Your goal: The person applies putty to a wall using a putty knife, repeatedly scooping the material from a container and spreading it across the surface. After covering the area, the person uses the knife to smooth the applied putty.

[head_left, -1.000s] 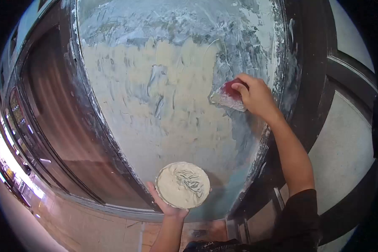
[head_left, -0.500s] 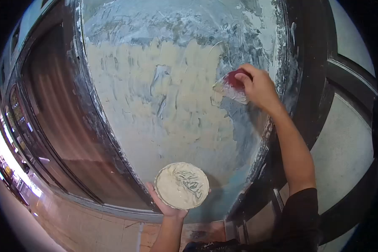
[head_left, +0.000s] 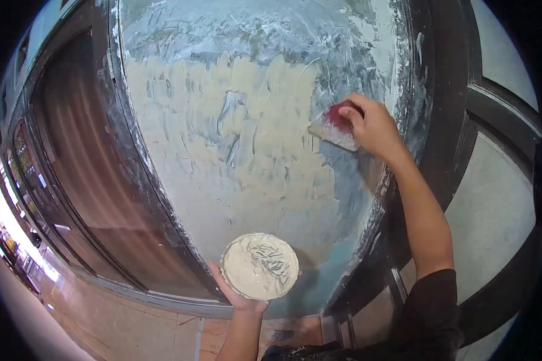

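Observation:
My right hand (head_left: 373, 127) pinches a dark red putty spreader (head_left: 339, 115). Its pale, putty-smeared blade (head_left: 337, 136) lies against the wall panel (head_left: 271, 30), at the right border of a cream putty coat (head_left: 193, 120). Low in front of the panel, my left hand (head_left: 241, 299) holds a round, shallow container (head_left: 224, 265) from below and at its left side. Cream putty (head_left: 247, 268) fills the container, with grooves scraped into its right half. Most of the left fingers are hidden beneath it.
Dark frames (head_left: 412, 90) border the panel. A brown, glossy door panel (head_left: 96, 150) stands on the left, and dark framing with pale panels (head_left: 494, 180) on the right. Tiled floor (head_left: 132, 328) shows below. Bare blue-grey patches (head_left: 355, 186) remain visible beside the putty.
The spreader has shifted slightly down and right, and its blade angle has changed a little. My left hand and the container stay nearly in place.

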Action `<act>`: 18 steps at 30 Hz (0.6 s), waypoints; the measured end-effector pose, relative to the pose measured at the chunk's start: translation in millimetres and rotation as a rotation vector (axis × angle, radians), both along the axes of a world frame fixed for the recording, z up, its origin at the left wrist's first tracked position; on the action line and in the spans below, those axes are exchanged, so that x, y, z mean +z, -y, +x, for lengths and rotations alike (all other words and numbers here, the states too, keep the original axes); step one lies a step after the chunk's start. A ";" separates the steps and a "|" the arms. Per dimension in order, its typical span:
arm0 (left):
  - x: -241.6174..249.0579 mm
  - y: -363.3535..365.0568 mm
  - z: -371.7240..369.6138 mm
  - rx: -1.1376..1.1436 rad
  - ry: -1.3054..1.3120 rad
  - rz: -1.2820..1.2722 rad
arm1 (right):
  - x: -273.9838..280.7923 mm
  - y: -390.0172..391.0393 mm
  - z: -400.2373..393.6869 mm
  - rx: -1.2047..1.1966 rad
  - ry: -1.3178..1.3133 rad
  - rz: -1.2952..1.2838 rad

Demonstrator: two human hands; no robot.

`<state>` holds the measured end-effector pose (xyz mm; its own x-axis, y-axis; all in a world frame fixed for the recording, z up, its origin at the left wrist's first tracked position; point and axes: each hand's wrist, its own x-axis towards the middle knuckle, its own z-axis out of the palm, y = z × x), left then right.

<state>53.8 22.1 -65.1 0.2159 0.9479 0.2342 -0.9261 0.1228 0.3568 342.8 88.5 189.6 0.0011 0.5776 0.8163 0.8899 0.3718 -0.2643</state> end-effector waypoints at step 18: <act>-1.3 7.1 -7.8 -0.015 0.033 -0.029 | -32.8 -6.5 -14.9 -0.071 0.166 0.025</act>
<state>46.0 15.0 -66.4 0.2228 0.9511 0.2139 -0.9354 0.1467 0.3218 327.9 95.0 156.8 -0.0947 0.5606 0.8227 0.9448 0.3110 -0.1032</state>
